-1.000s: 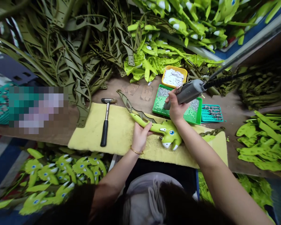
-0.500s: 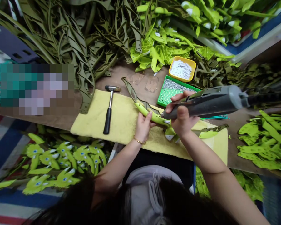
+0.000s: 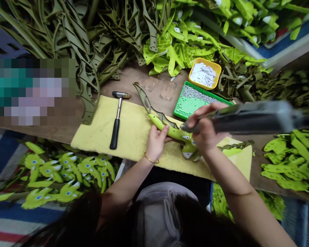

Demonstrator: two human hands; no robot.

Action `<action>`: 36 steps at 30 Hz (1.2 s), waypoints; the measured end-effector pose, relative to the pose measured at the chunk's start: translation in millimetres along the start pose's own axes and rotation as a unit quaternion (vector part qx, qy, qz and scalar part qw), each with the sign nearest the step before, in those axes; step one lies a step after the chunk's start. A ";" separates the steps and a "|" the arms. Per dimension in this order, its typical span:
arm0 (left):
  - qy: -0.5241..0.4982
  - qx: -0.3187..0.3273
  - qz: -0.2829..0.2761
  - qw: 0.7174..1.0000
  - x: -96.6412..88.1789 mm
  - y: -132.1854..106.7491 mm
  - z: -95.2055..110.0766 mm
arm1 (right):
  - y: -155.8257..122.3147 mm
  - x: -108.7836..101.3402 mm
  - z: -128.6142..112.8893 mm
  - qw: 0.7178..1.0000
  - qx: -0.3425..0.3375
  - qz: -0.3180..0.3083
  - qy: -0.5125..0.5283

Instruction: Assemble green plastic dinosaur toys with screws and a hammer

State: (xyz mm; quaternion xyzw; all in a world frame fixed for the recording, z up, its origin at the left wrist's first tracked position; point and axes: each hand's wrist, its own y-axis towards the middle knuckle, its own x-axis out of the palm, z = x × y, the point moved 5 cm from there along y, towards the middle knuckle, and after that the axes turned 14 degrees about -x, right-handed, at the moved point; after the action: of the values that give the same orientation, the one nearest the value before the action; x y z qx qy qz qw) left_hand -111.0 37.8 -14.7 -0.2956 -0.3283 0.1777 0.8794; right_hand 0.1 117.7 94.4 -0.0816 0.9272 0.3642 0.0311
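My left hand [image 3: 156, 141] grips a lime-green plastic dragon-like toy part [image 3: 171, 132], thumb on top, holding it over the yellow cloth [image 3: 136, 137]. A dark olive wing-shaped piece [image 3: 154, 109] runs along the part's far side. In my right hand [image 3: 207, 132] is a grey power screwdriver [image 3: 249, 118], lying nearly level and blurred by motion. Its tip is close to the green part's far edge; whether they touch I cannot tell. White and blue details show on the part's head end, beside my right hand. A hammer [image 3: 116, 120] lies on the cloth to the left.
Behind the cloth stand a green tray of small screws [image 3: 193, 103] and a yellow tub of white pieces [image 3: 205, 73]. Olive pieces [image 3: 90, 51] and green parts [image 3: 180, 51] are heaped at the back. More green parts lie right [image 3: 293, 161] and lower left [image 3: 54, 171]. A pixelated patch covers the far left.
My right hand has drawn the screwdriver slightly right, its tip shifting off the part's upper surface toward the far edge. My left hand keeps its hold. The whole view has shifted a little.
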 end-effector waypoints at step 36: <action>0.004 0.019 -0.039 0.999 -15.3 23.2 44.4 | 27.9 80.2 -5.4 1.000 -0.011 0.014 -0.019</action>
State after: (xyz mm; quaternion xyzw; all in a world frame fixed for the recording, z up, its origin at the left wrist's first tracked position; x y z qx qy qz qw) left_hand -155.0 65.6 -9.6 -0.2661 -0.3324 0.1482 0.8926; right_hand -83.7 123.8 107.7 -0.0620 0.9236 0.3759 0.0431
